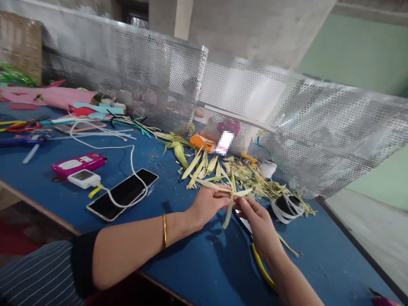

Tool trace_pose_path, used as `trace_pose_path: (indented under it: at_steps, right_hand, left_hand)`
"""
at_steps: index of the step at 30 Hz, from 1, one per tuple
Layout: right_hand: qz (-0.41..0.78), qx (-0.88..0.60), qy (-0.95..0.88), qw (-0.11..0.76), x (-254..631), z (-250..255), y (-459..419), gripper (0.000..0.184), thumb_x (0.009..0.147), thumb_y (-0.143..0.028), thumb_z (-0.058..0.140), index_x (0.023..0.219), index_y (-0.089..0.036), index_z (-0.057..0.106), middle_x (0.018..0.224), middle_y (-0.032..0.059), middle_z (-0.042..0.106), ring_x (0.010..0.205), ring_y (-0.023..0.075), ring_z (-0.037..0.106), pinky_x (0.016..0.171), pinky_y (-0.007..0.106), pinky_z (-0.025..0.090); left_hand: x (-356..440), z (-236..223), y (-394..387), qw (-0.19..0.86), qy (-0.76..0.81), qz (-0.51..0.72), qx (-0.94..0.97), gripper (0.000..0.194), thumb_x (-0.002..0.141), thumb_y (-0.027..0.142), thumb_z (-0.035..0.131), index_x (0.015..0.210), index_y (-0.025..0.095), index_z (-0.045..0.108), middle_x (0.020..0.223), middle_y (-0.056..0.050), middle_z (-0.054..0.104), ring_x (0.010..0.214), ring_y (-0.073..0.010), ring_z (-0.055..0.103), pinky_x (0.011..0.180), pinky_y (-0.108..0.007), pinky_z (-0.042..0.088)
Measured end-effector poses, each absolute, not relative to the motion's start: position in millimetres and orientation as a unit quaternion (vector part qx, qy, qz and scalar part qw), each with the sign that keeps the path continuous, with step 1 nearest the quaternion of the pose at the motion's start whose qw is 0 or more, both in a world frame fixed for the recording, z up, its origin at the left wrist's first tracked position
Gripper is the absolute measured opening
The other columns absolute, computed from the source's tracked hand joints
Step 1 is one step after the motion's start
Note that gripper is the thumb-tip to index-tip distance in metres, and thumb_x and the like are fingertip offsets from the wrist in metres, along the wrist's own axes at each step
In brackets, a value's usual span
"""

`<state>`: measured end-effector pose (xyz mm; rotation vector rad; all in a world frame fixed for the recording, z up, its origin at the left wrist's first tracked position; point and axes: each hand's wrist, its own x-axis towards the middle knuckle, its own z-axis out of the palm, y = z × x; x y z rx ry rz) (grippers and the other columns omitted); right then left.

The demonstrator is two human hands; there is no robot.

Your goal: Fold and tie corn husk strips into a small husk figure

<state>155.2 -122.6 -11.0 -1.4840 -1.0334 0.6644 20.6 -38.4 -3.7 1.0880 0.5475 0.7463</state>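
Note:
My left hand (208, 204) and my right hand (256, 216) meet above the blue table (197, 272), both pinched on a crossed bundle of pale green-yellow leaf strips (232, 196). One strip hangs down between the hands. A gold bangle circles my left wrist. Just behind the hands lies a heap of cut leaf strips and scraps (223, 170).
A black phone (123, 193) with a white cable and charger, and a pink power bank (78, 163), lie to the left. A roll of black-and-white tape (288, 207) sits right of the hands. A yellow-handled tool (259, 263) lies under my right forearm. Perforated metal screens (255, 110) wall the table's far side.

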Motion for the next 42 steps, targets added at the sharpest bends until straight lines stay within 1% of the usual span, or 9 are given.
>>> trace_pose_path:
  at_steps: [3,7,13,16,20,25,30,36,42]
  right_hand:
    - [0.357,-0.563,-0.313,0.677,157,-12,-118,0.034,0.066,-0.048,0.079,0.084,-0.02,0.071,0.079,0.004,0.068,0.074,0.0182,0.062,0.065,0.028,0.048]
    - [0.31,-0.55,-0.285,0.722,165,-7,-123,0.032,0.059,-0.041,0.085,0.077,-0.018,0.071,0.07,-0.0004,0.063,0.064,0.0123,0.055,0.062,0.024,0.046]
    - [0.176,-0.6,-0.414,0.662,170,4,-132,0.024,0.08,-0.042,0.07,0.075,-0.019,0.068,0.063,-0.0016,0.062,0.063,0.012,0.053,0.064,0.025,0.042]
    - [0.218,-0.613,-0.453,0.61,166,9,-133,0.028,0.08,-0.043,0.068,0.07,-0.018,0.065,0.059,-0.001,0.061,0.058,0.0127,0.052,0.06,0.026,0.041]
    - [0.27,-0.62,-0.495,0.546,161,8,-131,0.033,0.08,-0.045,0.066,0.062,-0.018,0.059,0.053,-0.0014,0.058,0.054,0.0117,0.048,0.056,0.025,0.038]
    - [0.266,-0.632,-0.48,0.547,159,4,-129,0.031,0.081,-0.045,0.065,0.067,-0.018,0.06,0.053,-0.0012,0.059,0.053,0.0115,0.047,0.054,0.024,0.035]
    - [0.265,-0.64,-0.453,0.561,158,4,-128,0.034,0.078,-0.049,0.067,0.064,-0.018,0.059,0.05,-0.0015,0.057,0.05,0.0115,0.046,0.052,0.024,0.035]
    - [0.271,-0.622,-0.474,0.561,156,0,-127,0.034,0.079,-0.044,0.067,0.06,-0.019,0.055,0.052,-0.0037,0.052,0.051,0.0102,0.042,0.05,0.024,0.031]
    - [0.252,-0.617,-0.489,0.563,154,-5,-126,0.029,0.076,-0.038,0.068,0.059,-0.018,0.055,0.055,-0.0044,0.045,0.056,0.0103,0.038,0.053,0.025,0.029]
  left_hand:
    - [22,-13,-44,0.727,0.186,0.323,0.577,0.038,0.07,0.007,0.068,0.107,0.016,0.068,0.097,-0.008,0.075,0.094,-0.02,0.07,0.086,-0.031,0.053]
    - [20,-23,-34,0.582,0.156,0.303,0.738,0.051,0.067,0.006,0.064,0.115,0.023,0.068,0.118,-0.005,0.07,0.098,-0.0214,0.068,0.085,-0.032,0.053]
    - [15,-12,-9,0.588,0.324,0.374,0.64,0.036,0.079,0.02,0.059,0.114,0.014,0.066,0.094,-0.009,0.074,0.071,-0.0169,0.068,0.06,-0.028,0.053]
    - [10,2,-14,0.48,0.283,0.47,0.684,0.021,0.081,0.03,0.064,0.096,0.018,0.073,0.092,-0.007,0.074,0.083,-0.0175,0.067,0.075,-0.031,0.053]
    - [6,9,-28,0.331,0.196,0.455,0.803,0.016,0.072,0.034,0.077,0.084,0.023,0.076,0.099,-0.006,0.071,0.1,-0.0217,0.063,0.095,-0.038,0.047]
    - [7,-1,-23,0.357,0.269,0.461,0.767,0.024,0.081,0.028,0.068,0.104,0.021,0.072,0.107,-0.008,0.07,0.097,-0.0202,0.065,0.083,-0.035,0.053]
    - [5,1,-24,0.192,0.248,0.573,0.757,0.027,0.081,0.025,0.067,0.107,0.021,0.071,0.124,-0.01,0.063,0.119,-0.0231,0.054,0.104,-0.04,0.04]
    - [8,4,-35,0.429,0.188,0.237,0.851,0.03,0.085,0.043,0.061,0.087,0.018,0.076,0.078,-0.002,0.072,0.073,-0.0165,0.063,0.068,-0.026,0.046]
    - [12,-3,-33,0.434,0.192,0.215,0.853,0.033,0.082,0.044,0.061,0.075,0.015,0.075,0.063,-0.001,0.063,0.062,-0.0128,0.053,0.057,-0.023,0.036]
